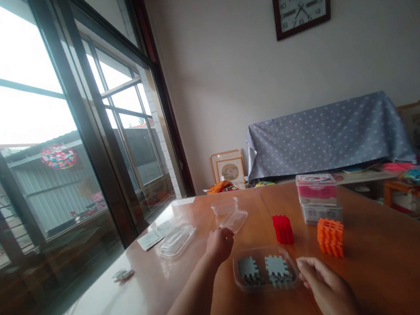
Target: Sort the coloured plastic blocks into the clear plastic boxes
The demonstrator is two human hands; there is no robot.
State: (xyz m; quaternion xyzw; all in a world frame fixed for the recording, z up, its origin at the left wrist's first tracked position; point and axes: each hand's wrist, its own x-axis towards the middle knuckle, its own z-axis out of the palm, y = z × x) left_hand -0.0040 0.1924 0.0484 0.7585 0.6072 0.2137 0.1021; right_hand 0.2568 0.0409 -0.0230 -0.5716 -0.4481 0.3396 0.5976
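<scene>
Surface [270,305], 1: brown wood, glossy, strong glare twd L edge.
L hand [220,243], approx. ctr of surface: fingers closed on near end of clear lid.
R hand [327,287], nr edge, R of ctr: fingers bent at R rim of clear tray; can't tell if gripping or just touching.
Stacked boxes [321,212], 2 pcs, pink above clear/grey: by far R corner.
Clear tray [265,286], 1: nr-ctr of surface, btwn hands; holds 2 grey stacks.
Clear container [177,240], 1: twd L edge, beside paper.
Clear box [224,206], 1: nr far edge, just behind lid.
Clear lid [235,220], 1: ctr, twd far edge.
Orange stack [330,237], notched pcs: twd R edge, in front of boxes.
Red stack [283,229], notched pcs: R of ctr, beyond tray.
Grey stacks [248,267], 2, toothed pcs: side by side in tray.
Paper [150,240], 1: at L edge.
Sm. packet [123,275], 1: nr L edge; contents unclear.
</scene>
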